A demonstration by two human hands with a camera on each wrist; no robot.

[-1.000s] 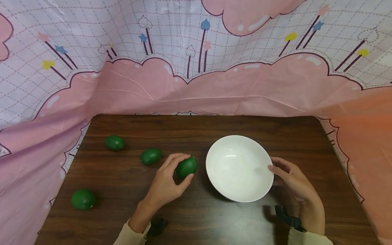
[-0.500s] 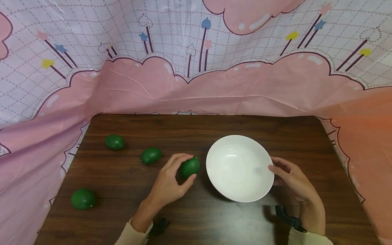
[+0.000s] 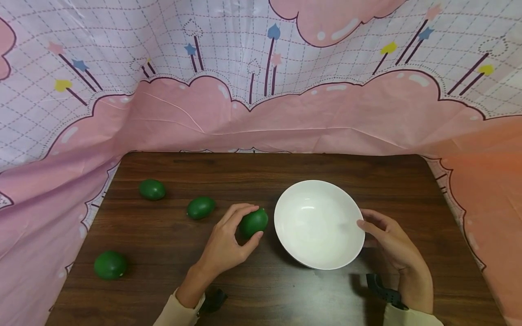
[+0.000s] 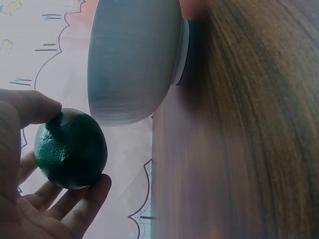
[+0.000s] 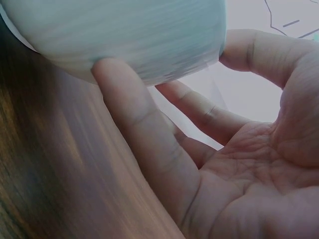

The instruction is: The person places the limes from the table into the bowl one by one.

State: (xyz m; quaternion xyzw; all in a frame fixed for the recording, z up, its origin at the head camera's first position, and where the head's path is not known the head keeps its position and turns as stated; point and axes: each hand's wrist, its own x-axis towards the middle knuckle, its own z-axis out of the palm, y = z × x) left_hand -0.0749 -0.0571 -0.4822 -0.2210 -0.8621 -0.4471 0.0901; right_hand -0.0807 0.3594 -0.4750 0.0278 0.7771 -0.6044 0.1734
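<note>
My left hand (image 3: 228,242) holds a green lime (image 3: 254,222) between thumb and fingers, just left of a white bowl (image 3: 316,226). In the left wrist view this lime (image 4: 72,149) is off the table, and the bowl's outer wall (image 4: 134,59) stands beyond it. At the bowl's right side, my right hand (image 3: 393,242) grips it, the thumb at the rim and the fingers against the outer wall. The right wrist view has these fingers (image 5: 144,129) under the curve of the bowl (image 5: 129,35). The bowl's inside shows nothing in it.
More limes lie on the dark wooden table (image 3: 285,299): one at the back left (image 3: 152,189), a second lime (image 3: 201,208) close to my left hand, and a third lime (image 3: 110,265) at the front left. A patterned pink cloth (image 3: 265,117) hangs around the table's edges.
My left hand has shifted slightly right with the lime, nearer the bowl. The right hand, the bowl and the other limes stay where they were.
</note>
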